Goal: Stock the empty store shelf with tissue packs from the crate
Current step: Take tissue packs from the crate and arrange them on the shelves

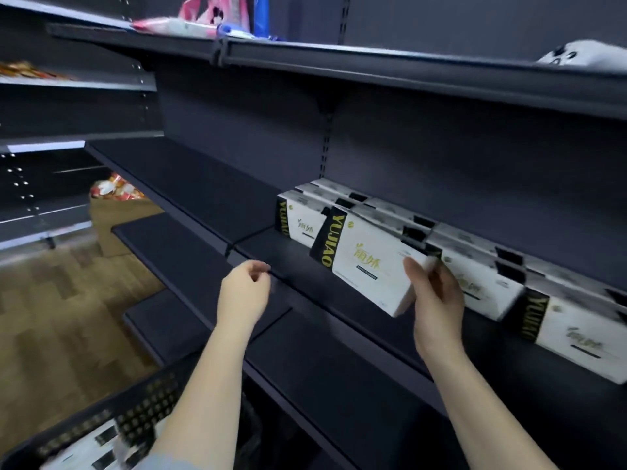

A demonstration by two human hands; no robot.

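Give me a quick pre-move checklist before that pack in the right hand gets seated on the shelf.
1. Grip: right hand pinches the tissue pack at its right end only, thumb on the front face. ok, but one-ended.
2. Pack attitude: tilted, lower corner out past the shelf front edge. not ok, not seated yet.
3. Landing spot: bare shelf shows in front of the leftmost stocked pack. ok.
4. Neighbours: stocked row to the right stands upright; whether it touches the held pack, cannot tell.
5. Left hand: free, fingers loosely curled, holding nothing, available to steady. ok.
6. Supply: crate at lower left holds more packs; count cannot tell.
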